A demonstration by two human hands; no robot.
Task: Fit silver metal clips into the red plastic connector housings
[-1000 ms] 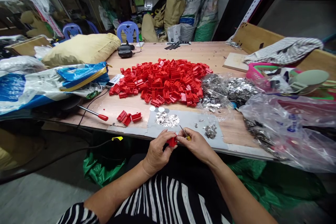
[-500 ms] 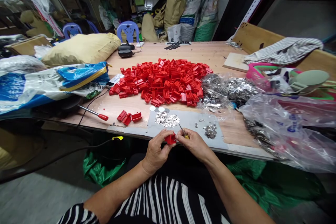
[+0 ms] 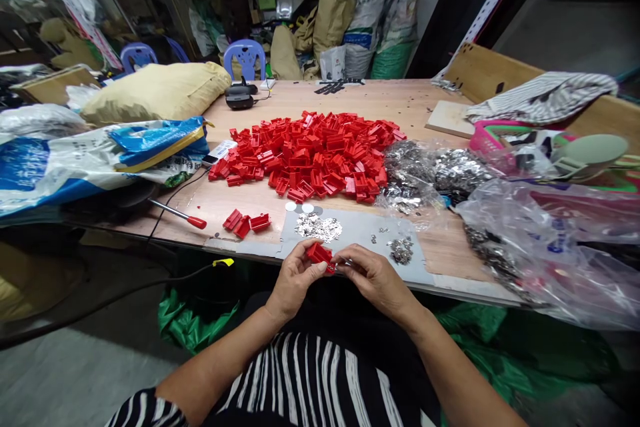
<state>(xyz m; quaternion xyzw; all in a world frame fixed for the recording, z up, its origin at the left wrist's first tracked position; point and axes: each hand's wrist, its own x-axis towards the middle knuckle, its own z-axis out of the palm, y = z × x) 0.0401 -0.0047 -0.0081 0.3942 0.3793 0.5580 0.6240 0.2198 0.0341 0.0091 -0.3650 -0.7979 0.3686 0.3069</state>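
Red plastic forms the small open-sided part (image 3: 318,253) under examination, which is held up at the near edge of the table (image 3: 405,105), between the fingertips of both hands. The left hand (image 3: 293,280) has its fingers and thumb clamped on the part, the thumb along the near side. The right hand (image 3: 373,277) meets the part's right end, its fingers drawn together on a slim metal tool (image 3: 345,261); the tool is mostly hidden by the fingers, and whether its tip touches the part cannot be told. Just beyond the fingertips, on a grey sheet (image 3: 360,230), lies a pile of flat silver pieces (image 3: 319,228); to the right of the fingers, on the same sheet, is a smaller pile of metal bits (image 3: 401,251). Left of the fingers are a few loose red parts (image 3: 243,226) and, farther left, a rod with a red handle (image 3: 197,221). Farther beyond the fingers is a large heap of red parts (image 3: 320,153), with clear bags of metal pieces (image 3: 410,170) at its right side. Well left of the fingers rests a blue-and-white sack (image 3: 80,163); well to their right, a pink basket (image 3: 486,138).
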